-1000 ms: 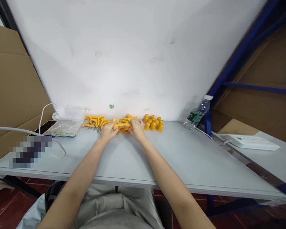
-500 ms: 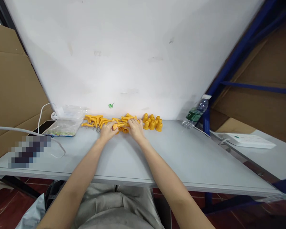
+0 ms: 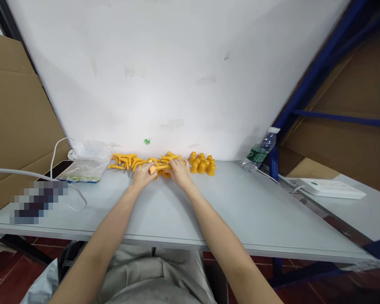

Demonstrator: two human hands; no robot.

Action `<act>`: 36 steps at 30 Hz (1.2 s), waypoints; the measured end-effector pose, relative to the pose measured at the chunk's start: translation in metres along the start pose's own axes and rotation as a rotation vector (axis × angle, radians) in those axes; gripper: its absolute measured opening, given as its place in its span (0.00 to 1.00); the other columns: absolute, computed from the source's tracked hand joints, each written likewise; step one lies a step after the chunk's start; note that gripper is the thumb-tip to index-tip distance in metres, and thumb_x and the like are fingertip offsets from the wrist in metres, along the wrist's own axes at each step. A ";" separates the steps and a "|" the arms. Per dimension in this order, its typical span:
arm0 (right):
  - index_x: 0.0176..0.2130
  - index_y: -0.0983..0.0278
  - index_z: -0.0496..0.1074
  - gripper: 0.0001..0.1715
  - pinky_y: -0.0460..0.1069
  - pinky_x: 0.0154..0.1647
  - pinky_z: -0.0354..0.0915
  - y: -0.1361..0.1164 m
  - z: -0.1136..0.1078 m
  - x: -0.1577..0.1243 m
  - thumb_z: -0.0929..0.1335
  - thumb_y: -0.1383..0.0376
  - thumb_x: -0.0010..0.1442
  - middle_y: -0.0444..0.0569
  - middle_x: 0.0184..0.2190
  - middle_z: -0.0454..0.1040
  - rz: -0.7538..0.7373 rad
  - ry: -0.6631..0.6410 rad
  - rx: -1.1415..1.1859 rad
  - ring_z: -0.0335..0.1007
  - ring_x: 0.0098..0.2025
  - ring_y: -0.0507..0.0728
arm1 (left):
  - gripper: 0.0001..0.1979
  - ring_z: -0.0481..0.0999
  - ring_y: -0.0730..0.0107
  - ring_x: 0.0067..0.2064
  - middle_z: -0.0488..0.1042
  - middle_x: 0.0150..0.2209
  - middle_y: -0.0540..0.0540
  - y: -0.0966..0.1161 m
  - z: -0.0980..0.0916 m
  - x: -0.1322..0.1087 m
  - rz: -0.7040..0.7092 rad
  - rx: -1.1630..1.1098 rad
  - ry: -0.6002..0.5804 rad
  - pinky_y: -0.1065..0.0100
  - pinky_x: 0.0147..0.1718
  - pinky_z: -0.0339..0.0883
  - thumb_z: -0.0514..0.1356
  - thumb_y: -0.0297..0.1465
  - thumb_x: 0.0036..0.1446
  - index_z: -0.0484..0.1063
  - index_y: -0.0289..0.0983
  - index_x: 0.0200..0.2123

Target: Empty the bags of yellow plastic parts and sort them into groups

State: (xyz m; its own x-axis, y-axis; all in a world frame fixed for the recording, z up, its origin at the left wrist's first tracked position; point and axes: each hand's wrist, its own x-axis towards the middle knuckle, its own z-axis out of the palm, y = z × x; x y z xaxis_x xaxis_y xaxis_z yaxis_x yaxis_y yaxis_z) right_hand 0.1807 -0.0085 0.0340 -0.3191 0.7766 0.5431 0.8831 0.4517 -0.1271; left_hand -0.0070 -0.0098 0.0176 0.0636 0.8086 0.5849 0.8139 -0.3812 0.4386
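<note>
My left hand [image 3: 142, 175] is closed on one end of a yellow plastic part [image 3: 161, 167] near the back of the table. On the same part's other end, my right hand [image 3: 180, 173] has its fingers curled; their tips are partly hidden. Yellow branched pieces [image 3: 126, 159] and small metal screws lie to the left of my hands. More yellow parts [image 3: 169, 155] are heaped behind them. Several yellow cone-shaped caps [image 3: 202, 164] stand upright just right of my right hand.
Plastic bags [image 3: 85, 164], a dark phone [image 3: 59, 169] and a white cable [image 3: 25, 172] lie on the left of the grey table [image 3: 240, 211]. A bottle [image 3: 261, 150] leans at the right. A white power strip [image 3: 332, 188] is farther right.
The yellow part between my hands has turned slightly, its end at my left hand now facing the camera more. Both hands have barely moved.
</note>
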 end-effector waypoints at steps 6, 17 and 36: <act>0.43 0.64 0.66 0.11 0.56 0.56 0.51 0.009 -0.001 0.002 0.62 0.71 0.59 0.56 0.40 0.76 0.138 0.057 0.016 0.67 0.47 0.63 | 0.15 0.77 0.67 0.34 0.78 0.30 0.51 0.001 -0.003 0.000 -0.018 -0.030 0.008 0.69 0.40 0.68 0.62 0.29 0.51 0.76 0.42 0.44; 0.43 0.64 0.66 0.10 0.58 0.56 0.49 0.016 -0.004 0.001 0.62 0.67 0.60 0.57 0.42 0.74 0.230 0.203 0.037 0.64 0.48 0.63 | 0.13 0.74 0.65 0.31 0.73 0.24 0.51 -0.001 -0.005 0.004 -0.194 0.019 0.034 0.68 0.34 0.64 0.60 0.33 0.53 0.77 0.43 0.43; 0.51 0.65 0.70 0.22 0.63 0.52 0.61 0.083 -0.037 -0.019 0.64 0.59 0.59 0.61 0.48 0.74 1.021 -0.195 0.009 0.71 0.51 0.67 | 0.16 0.71 0.69 0.30 0.71 0.29 0.51 -0.038 0.010 0.011 -0.339 -0.257 0.303 0.64 0.38 0.68 0.57 0.24 0.49 0.73 0.40 0.43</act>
State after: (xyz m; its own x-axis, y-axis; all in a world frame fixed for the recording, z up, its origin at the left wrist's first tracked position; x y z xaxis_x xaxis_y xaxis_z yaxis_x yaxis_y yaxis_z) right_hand 0.2725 -0.0023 0.0438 0.5283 0.8485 0.0299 0.7619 -0.4582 -0.4577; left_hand -0.0316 0.0182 0.0007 -0.3796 0.7544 0.5355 0.5894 -0.2490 0.7685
